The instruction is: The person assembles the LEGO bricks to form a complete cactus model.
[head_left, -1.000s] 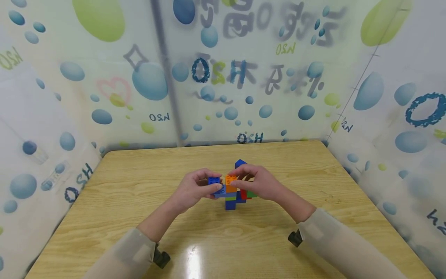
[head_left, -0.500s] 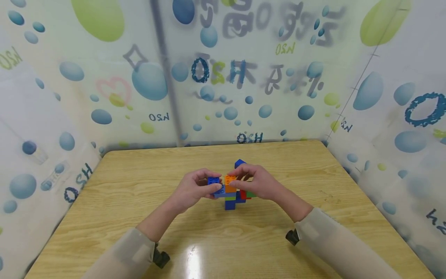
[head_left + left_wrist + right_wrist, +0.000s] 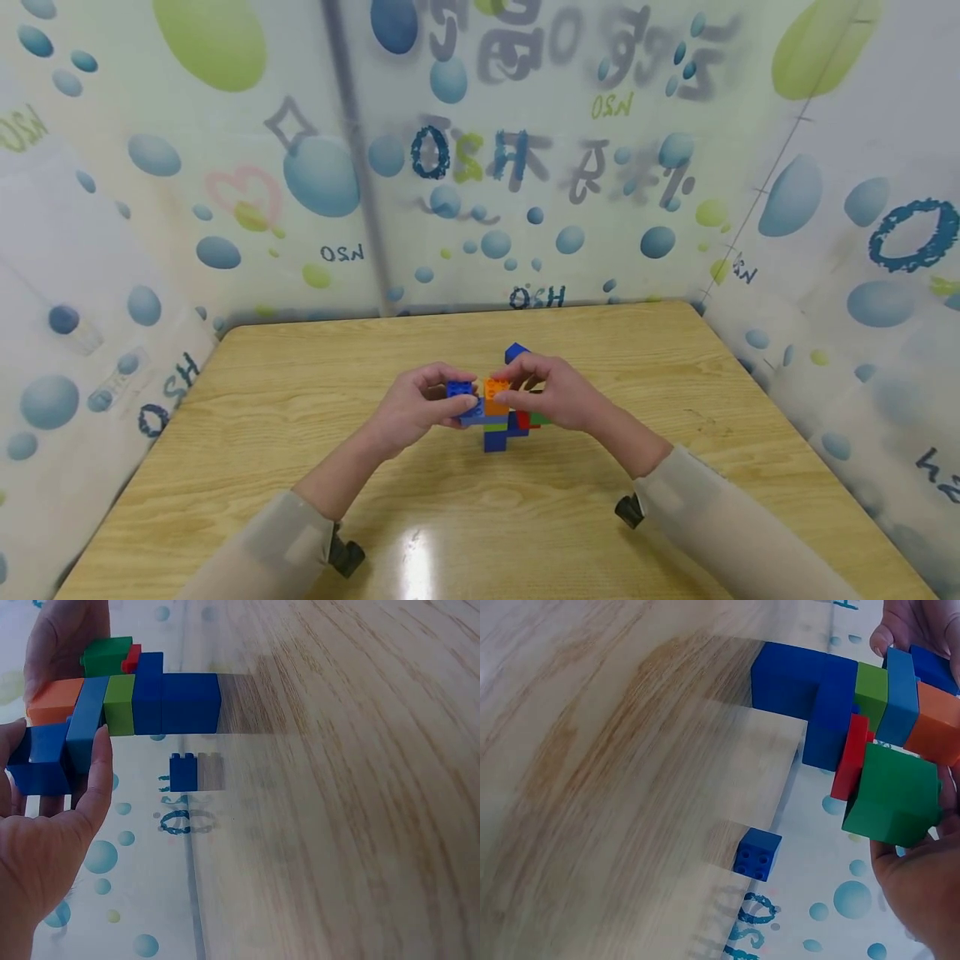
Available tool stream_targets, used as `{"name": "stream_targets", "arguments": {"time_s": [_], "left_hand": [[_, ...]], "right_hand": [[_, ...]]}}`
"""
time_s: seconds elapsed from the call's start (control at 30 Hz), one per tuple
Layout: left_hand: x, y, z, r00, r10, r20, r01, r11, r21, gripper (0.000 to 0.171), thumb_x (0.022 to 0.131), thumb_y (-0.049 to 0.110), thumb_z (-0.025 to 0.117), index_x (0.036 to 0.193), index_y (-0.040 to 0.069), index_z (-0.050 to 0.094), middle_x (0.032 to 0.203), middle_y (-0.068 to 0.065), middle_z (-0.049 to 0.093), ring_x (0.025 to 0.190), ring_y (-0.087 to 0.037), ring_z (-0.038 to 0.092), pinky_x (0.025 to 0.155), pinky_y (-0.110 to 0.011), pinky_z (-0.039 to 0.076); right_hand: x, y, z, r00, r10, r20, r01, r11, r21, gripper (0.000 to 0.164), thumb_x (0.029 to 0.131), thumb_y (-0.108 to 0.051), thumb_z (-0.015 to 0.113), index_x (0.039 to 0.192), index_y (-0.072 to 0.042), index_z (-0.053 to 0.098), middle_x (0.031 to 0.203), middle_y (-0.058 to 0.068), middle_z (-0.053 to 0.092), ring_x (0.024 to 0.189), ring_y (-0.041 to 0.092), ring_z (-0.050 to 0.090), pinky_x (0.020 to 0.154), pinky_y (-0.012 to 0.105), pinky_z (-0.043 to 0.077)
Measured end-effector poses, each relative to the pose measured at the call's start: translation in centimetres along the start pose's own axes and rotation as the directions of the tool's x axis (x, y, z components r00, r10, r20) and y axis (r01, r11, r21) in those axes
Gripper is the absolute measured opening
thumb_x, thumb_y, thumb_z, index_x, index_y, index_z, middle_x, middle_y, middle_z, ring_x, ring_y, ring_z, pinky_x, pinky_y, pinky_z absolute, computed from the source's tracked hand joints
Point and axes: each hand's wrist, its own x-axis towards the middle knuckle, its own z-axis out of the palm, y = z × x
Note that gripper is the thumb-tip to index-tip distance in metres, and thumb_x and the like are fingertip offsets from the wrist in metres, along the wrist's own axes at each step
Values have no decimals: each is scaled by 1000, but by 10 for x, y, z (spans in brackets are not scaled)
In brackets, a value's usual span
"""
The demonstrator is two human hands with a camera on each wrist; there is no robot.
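Observation:
A stack of toy building blocks stands on the table, with a dark blue block [image 3: 192, 703] at the bottom. Above it come a lime green block [image 3: 120, 703] and a lighter blue block [image 3: 472, 419]. An orange block [image 3: 497, 398] and a dark blue block [image 3: 460, 388] sit side by side on top. My left hand [image 3: 415, 410] pinches the top blue block, its fingers touching the lighter blue one. With thumb and fingers my right hand [image 3: 561, 395] grips the orange block. A red block [image 3: 850, 757] and a green block [image 3: 895, 796] stick out beneath the right hand, partly hidden in the head view.
A single blue block [image 3: 516, 352] lies apart on the wooden table [image 3: 480, 525], behind the right hand. Printed curtains [image 3: 465, 275] hang along the table's far edge and both sides. Black wrist cameras [image 3: 347, 557] are strapped at the sleeves.
Both hands keep the same grip and the stack stays in place. Only a very slight shift of the view and right forearm shows.

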Motion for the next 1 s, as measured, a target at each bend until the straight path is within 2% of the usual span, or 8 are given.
{"name": "stream_targets", "arguments": {"time_s": [0.23, 0.5, 0.8, 1.0], "left_hand": [[0, -1, 0, 1000, 7, -1, -7, 1000, 4, 39, 103, 22, 81, 137, 5, 71, 128, -16, 74, 103, -26, 76, 87, -40, 70], [1, -1, 1, 1000, 13, 1, -13, 1000, 0, 39, 103, 22, 81, 137, 5, 71, 128, -16, 74, 103, -26, 77, 87, -41, 70], [1, 0, 2, 1000, 11, 2, -11, 1000, 7, 38, 103, 23, 81, 136, 6, 71, 130, -17, 72, 105, -27, 76, 88, -41, 70], [1, -1, 1, 1000, 10, -3, -10, 1000, 9, 44, 104, 21, 80, 139, -1, 67, 130, -17, 73, 106, -29, 76, 88, -40, 70]], "right_hand": [[1, -1, 0, 1000, -19, 3, 19, 1000, -25, 21, 103, -24, 80, 121, -14, 77, 107, 2, 75, 100, 19, 67, 97, 48, 59], [2, 2, 1, 1000, -15, 8, 15, 1000, -5, 20, 104, -23, 79, 121, -14, 76, 111, 3, 76, 103, 20, 67, 98, 48, 59], [1, 2, 0, 1000, -12, 6, 12, 1000, -7, 20, 104, -23, 78, 121, -14, 75, 112, 3, 76, 104, 20, 66, 98, 42, 58], [1, 3, 3, 1000, -31, 6, 31, 1000, 3, 21, 104, -25, 78, 123, -14, 74, 112, 3, 75, 106, 20, 66, 101, 46, 58]]}}
